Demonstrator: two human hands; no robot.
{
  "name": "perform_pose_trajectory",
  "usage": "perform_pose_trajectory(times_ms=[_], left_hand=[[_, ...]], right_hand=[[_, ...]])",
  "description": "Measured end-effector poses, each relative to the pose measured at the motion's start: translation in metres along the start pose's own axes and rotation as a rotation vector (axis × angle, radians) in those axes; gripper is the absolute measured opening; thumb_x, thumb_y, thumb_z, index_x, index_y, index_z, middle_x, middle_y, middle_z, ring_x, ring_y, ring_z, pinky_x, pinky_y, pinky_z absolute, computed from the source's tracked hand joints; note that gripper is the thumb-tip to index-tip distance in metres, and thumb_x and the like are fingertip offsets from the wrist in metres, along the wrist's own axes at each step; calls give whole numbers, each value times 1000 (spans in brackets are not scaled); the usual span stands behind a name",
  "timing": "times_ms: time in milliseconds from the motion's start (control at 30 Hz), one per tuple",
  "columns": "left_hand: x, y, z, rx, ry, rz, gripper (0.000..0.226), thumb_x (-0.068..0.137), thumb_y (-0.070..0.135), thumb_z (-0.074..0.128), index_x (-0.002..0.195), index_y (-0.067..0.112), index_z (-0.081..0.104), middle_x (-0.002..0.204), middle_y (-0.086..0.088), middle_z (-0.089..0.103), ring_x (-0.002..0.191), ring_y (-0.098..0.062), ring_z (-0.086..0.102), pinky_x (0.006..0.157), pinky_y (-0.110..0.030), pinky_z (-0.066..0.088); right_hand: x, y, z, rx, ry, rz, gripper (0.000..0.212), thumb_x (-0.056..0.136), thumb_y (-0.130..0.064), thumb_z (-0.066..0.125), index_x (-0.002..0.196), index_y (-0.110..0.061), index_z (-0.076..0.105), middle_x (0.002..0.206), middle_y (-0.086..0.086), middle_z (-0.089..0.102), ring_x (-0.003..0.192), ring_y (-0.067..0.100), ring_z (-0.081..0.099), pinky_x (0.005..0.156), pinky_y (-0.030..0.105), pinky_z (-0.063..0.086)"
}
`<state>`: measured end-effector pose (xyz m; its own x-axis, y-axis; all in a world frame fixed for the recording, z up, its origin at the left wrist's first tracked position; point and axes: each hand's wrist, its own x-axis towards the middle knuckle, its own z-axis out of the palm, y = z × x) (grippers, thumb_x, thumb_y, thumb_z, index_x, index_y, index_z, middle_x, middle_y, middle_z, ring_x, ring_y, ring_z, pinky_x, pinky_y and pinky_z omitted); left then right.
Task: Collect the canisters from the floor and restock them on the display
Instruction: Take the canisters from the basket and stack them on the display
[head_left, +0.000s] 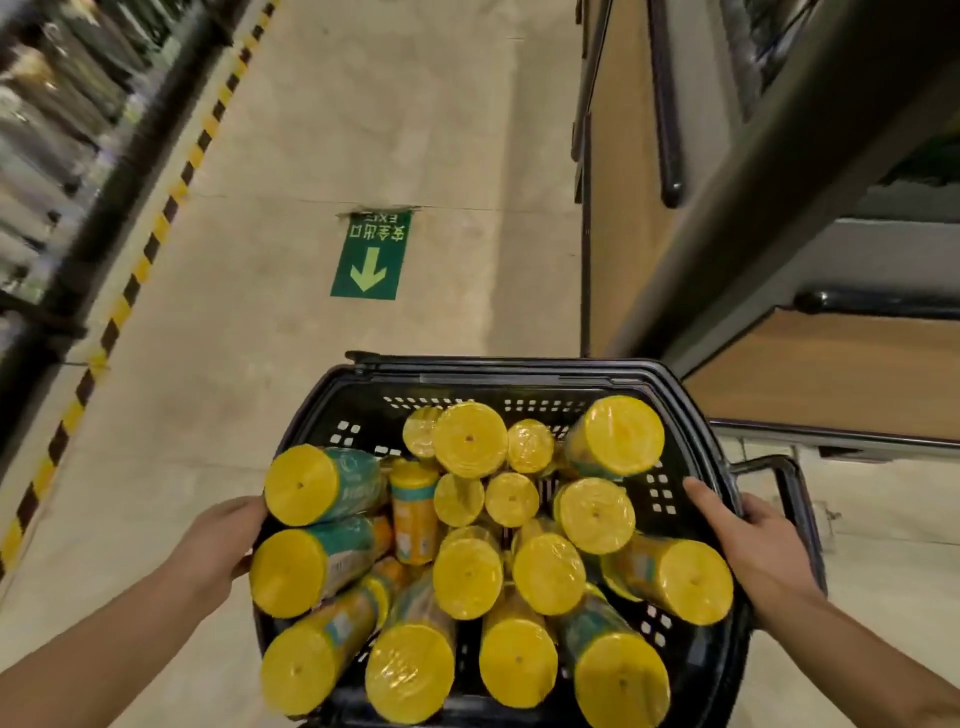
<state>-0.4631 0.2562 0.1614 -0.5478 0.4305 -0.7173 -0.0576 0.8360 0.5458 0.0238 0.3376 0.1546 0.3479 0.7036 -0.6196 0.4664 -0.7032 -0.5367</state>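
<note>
Many canisters (470, 439) fill the basket (519, 371) between left grip (223, 540) and right grip (753, 545).

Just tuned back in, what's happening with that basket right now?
A person holds a black basket by its sides: the left hand grips the left edge, and the right hand grips the right rim, thumb inside. The basket is piled with jumbled yellow-lidded canisters. Ahead is an aisle floor with a green arrow sign, and a wooden shelf stands to the right. No canister is on it yet.
</note>
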Motion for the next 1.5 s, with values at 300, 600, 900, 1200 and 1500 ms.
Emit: perform_pose_trajectory(times_ms=[300, 600, 900, 1200, 1500], left_hand=[[68, 1, 39, 82, -23, 28, 18, 102, 19, 56, 112, 8, 66, 99, -14, 65, 79, -24, 59, 68, -31, 46], [64, 10, 35, 125, -66, -58, 28, 101, 32, 60, 116, 9, 66, 114, -15, 68, 93, -26, 60, 83, -41, 47], [29, 57, 33, 489, 42, 35, 50, 105, 48, 44, 127, 4, 55, 131, -22, 59, 119, -43, 54, 100, -51, 43], [-80, 93, 70, 689, 7, 903, 35, 95, 35, 65, 127, 24, 62, 119, 6, 57, 116, -16, 52, 96, -36, 44], [-136, 53, 203, 1115, -417, 1104, 72, 90, 52, 60, 154, 35, 30, 146, 0, 38, 132, -22, 41, 102, -38, 45]], right_hand=[[35, 34, 34, 52, 5, -15, 45, 82, -67, 68, 90, -23, 70, 89, 0, 74, 85, 23, 68, 81, 41, 53], [37, 38, 24, -124, -37, 7, 61, 83, -77, 57, 95, -19, 67, 91, -1, 71, 85, 21, 65, 82, 40, 51], [26, 11, 11, -170, 147, -68, 54, 96, -62, 49, 113, -12, 59, 93, 2, 66, 91, 27, 61, 79, 37, 47], [-20, -27, -16, -331, 9, -533, 25, 95, -45, 61, 115, -30, 57, 109, -12, 52, 101, 7, 51, 86, 27, 41], [-21, -8, -19, -495, -135, -642, 53, 92, -51, 62, 135, -22, 53, 127, -5, 53, 119, 13, 51, 99, 30, 43]])
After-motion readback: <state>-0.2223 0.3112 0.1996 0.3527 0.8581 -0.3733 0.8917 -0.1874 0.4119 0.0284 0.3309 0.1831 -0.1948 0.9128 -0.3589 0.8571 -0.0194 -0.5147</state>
